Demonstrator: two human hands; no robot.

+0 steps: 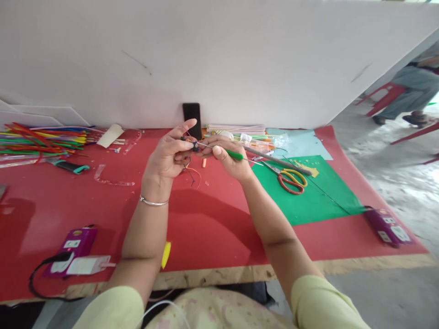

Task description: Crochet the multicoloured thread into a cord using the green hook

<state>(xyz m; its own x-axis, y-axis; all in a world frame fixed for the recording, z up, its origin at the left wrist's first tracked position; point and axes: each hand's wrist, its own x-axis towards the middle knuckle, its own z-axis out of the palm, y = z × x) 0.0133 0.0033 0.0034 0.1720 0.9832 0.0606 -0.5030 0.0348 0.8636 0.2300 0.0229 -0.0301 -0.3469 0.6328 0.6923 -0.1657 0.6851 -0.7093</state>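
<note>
Above the middle of the table, my left hand (168, 153) pinches a small dark, many-coloured yarn piece (195, 146) between thumb and fingers. Loose orange and dark threads (194, 176) hang below it. My right hand (228, 157) is closed around a green-handled crochet hook (236, 156), whose thin metal shaft points left and meets the yarn piece. Metal also sticks out behind the handle to the right. The hook's very tip is hidden at the piece. Just behind my hands, a black phone (192, 119) leans on the white board.
Scissors (291, 180) lie on a green sheet (308, 201) at right, near a grey fuzzy stick (281, 160). Colourful pipe cleaners (41, 141) and a black-teal cutter (70, 167) are at left. Purple power boxes (77, 246) sit at both sides. A seated person (411, 89) is at far right.
</note>
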